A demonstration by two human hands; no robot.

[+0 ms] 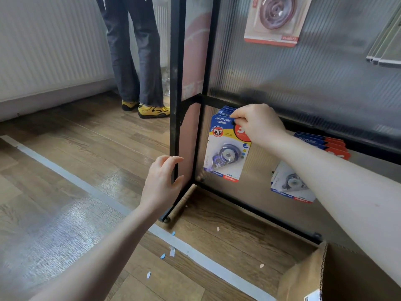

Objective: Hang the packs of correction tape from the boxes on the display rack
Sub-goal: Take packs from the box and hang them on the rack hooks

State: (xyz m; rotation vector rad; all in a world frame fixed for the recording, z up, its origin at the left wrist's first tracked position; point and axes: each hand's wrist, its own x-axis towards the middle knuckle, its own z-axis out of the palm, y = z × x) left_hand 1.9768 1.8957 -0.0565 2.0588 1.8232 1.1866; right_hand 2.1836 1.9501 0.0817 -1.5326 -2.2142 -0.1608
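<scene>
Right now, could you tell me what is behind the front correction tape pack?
More packs hang behind the front pack pinched by the right hand; only their top edges show, so their number is unclear.

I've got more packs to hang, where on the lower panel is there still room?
Free: the bare panel between the left stack, which the right hand pinches, and the right stack. Crowded: both stacks' hooks, each several packs deep.

— Where was the right hand?

— At the rack crossbar, its fingers pinching the top of a blue correction tape pack hanging there.

— And the left hand?

— At seven o'clock of that pack, fingers loosely spread beside the rack's black post. More packs hung at three o'clock; a cardboard box sat at five.
</scene>
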